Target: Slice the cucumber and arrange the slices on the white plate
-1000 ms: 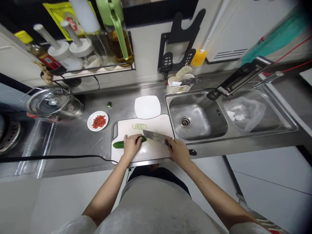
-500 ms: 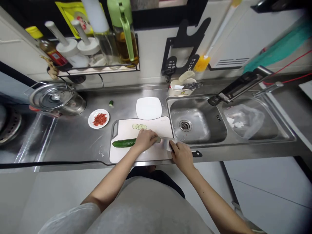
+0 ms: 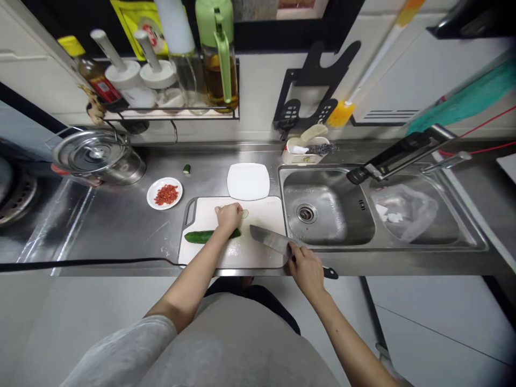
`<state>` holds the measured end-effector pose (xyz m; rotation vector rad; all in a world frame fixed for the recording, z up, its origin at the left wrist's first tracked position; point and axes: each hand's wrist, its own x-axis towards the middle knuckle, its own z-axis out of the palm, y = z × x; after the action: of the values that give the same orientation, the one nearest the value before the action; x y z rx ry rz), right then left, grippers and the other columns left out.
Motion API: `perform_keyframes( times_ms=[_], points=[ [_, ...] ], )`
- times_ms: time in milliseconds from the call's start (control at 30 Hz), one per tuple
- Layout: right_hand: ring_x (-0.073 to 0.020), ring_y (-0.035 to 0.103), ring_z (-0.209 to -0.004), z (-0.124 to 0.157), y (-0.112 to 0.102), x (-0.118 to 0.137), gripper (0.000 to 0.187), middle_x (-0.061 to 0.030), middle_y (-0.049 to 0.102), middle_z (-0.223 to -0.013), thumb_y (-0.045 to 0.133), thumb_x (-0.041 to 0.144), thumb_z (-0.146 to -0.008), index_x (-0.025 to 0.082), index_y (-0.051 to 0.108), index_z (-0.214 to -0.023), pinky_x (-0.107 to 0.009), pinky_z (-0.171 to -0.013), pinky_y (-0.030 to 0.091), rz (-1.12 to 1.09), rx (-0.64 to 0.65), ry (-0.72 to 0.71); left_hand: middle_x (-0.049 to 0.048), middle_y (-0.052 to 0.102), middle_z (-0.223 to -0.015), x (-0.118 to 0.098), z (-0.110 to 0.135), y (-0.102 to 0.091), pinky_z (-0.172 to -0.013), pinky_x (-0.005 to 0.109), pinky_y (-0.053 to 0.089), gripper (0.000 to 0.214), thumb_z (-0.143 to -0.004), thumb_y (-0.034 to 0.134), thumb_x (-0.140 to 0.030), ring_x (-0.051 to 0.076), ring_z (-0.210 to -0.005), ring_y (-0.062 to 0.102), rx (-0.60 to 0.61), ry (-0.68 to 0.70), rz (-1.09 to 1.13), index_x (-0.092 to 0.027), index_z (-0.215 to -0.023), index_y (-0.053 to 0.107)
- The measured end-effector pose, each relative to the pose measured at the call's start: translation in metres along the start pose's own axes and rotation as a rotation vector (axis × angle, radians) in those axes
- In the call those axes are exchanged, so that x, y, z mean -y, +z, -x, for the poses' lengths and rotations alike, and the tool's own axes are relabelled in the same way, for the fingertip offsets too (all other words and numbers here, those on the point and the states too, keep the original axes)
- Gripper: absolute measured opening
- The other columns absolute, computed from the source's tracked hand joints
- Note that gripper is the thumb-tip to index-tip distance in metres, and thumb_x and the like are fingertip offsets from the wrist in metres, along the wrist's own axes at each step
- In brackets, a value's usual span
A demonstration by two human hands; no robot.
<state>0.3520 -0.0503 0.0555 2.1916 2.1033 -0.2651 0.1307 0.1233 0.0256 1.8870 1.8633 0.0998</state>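
The work here is cutting a cucumber (image 3: 205, 235) into thin round slices (image 3: 244, 214), and right now there is a little break between cuts. The cucumber lies flat on the white cutting board (image 3: 242, 255), on the left part of it, with its cut end pointing to the right. The left hand (image 3: 229, 215) is not holding it. It reaches over it to the far side of the board, where the slices lie. Its fingers are bent down and close together on top of the slices (I cannot tell if they pinch one or only touch them). The right hand (image 3: 308, 266) has its fingers wrapped tight around the handle of the knife (image 3: 268, 240). The blade sits over the right part of the board, apart from the cucumber, and I cannot tell if it touches the board. Past the board there is a white plate (image 3: 248, 181) with nothing on it, and to the left a small plate (image 3: 164, 193) with red bits. The sink (image 3: 326, 207) is just beside the board on the right. I think another cut would need the left hand back on the cucumber, close to the cut end, with the fingertips tucked in. The blade would have to stand straight up over that end, so that the slice comes out thin.
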Motion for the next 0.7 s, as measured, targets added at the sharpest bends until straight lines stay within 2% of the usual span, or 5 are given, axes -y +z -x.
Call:
perform_keyframes(
  times_ms=[133, 267, 400, 500, 700],
  points=[
    [-0.0226, 0.057, -0.089, 0.001, 0.000, 0.000, 0.043, -0.0087, 0.064, -0.094, 0.050, 0.020, -0.084, 0.015, 0.055, -0.126, -0.031, -0.078, 0.038, -0.034, 0.026, 0.029, 0.0052, 0.071, -0.083, 0.007, -0.004, 0.003, -0.085, 0.041, 0.033, 0.012, -0.079, 0.055, -0.023, 0.023, -0.086, 0.061, -0.087, 0.034, -0.048, -0.024, -0.087, 0.064],
    [-0.0220, 0.062, -0.088, 0.000, 0.001, 0.002, 0.041, -0.0082, 0.067, -0.099, 0.048, 0.025, -0.088, 0.017, 0.054, -0.128, -0.029, -0.074, 0.040, -0.161, 0.056, 0.148, 0.0050, 0.069, -0.089, 0.023, 0.010, -0.004, -0.080, 0.038, 0.039, 0.013, -0.083, 0.055, -0.029, 0.023, -0.088, 0.061, -0.140, 0.082, 0.015, -0.023, -0.091, 0.062],
    [-0.0223, 0.065, -0.089, -0.003, 0.005, 0.004, 0.038, -0.0084, 0.070, -0.103, 0.040, 0.034, -0.094, 0.020, 0.057, -0.125, -0.029, -0.072, 0.043, -0.335, 0.104, 0.226, 0.0041, 0.068, -0.097, 0.050, 0.041, -0.015, -0.078, 0.032, 0.045, 0.018, -0.086, 0.052, -0.037, 0.020, -0.091, 0.061, -0.064, 0.249, 0.129, -0.024, -0.092, 0.064],
    [-0.0227, 0.066, -0.093, -0.008, 0.008, 0.009, 0.038, -0.0093, 0.070, -0.107, 0.037, 0.033, -0.096, 0.018, 0.057, -0.124, -0.029, -0.075, 0.044, -0.438, 0.127, 0.205, 0.0038, 0.066, -0.108, 0.063, 0.064, -0.020, -0.086, 0.034, 0.045, 0.033, -0.081, 0.060, -0.046, 0.022, -0.099, 0.060, 0.028, 0.399, 0.064, -0.027, -0.109, 0.063],
    [-0.0221, 0.067, -0.090, -0.018, 0.004, 0.020, 0.036, -0.0082, 0.072, -0.100, 0.037, 0.034, -0.095, 0.019, 0.059, -0.120, -0.027, -0.070, 0.043, -0.488, 0.172, 0.177, 0.0041, 0.064, -0.113, 0.071, 0.075, -0.018, -0.089, 0.038, 0.044, 0.045, -0.081, 0.063, -0.039, 0.024, -0.103, 0.060, 0.065, 0.404, -0.081, -0.033, -0.125, 0.057]
  ],
)
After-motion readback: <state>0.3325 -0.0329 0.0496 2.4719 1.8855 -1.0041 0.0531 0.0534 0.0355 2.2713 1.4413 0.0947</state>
